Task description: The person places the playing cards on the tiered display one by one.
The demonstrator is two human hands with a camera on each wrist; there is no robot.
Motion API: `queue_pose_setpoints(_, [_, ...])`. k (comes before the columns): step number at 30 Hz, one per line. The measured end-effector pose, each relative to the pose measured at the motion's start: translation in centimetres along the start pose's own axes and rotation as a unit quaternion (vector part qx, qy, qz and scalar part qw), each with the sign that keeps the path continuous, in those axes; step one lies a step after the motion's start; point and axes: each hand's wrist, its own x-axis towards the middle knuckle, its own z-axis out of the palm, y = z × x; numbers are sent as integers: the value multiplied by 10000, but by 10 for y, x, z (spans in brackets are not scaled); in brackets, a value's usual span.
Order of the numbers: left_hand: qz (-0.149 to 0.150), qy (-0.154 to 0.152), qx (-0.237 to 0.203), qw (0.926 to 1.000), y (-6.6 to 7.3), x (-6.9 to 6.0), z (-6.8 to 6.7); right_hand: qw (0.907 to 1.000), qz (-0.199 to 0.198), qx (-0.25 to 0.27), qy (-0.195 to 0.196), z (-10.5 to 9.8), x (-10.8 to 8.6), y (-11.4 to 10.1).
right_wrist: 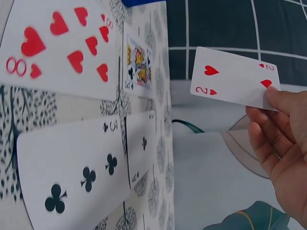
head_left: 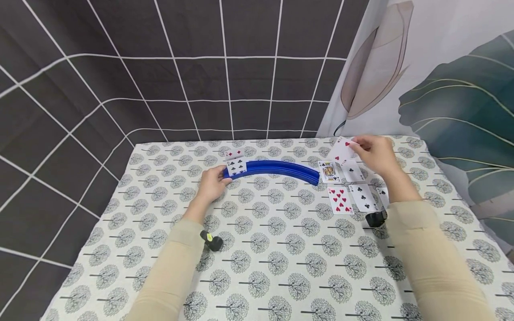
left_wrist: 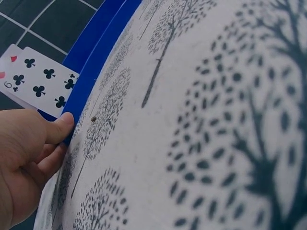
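Note:
My left hand (head_left: 213, 183) pinches the left end of a curved blue card holder (head_left: 277, 167), thumb on its front edge. In that end stand a six of clubs (left_wrist: 41, 79) and, behind it, a diamond card (head_left: 234, 154) mostly covered. At the back right, my right hand (head_left: 375, 154) holds a two of hearts (right_wrist: 230, 79) by one corner between thumb and fingers, raised off the table. Below it lie a king of clubs (head_left: 329, 171) and an ace of clubs (head_left: 353, 171). Nearer are an eight of hearts (head_left: 340, 200) and a three of clubs (head_left: 363, 198).
Another club card (head_left: 383, 194) lies partly hidden by the right forearm. A tree-print cloth (head_left: 257, 267) covers the table. Behind it hangs a dark grid curtain (head_left: 201, 80), with a leaf-patterned curtain (head_left: 453, 116) at the right. Black wrist devices show on both sleeves.

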Motion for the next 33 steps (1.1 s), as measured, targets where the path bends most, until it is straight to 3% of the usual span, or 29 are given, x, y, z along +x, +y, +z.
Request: queue_pose_setpoints(33, [-93, 14, -187, 9998, -3, 0, 0, 9946, -994, 194, -245, 41, 22, -56])
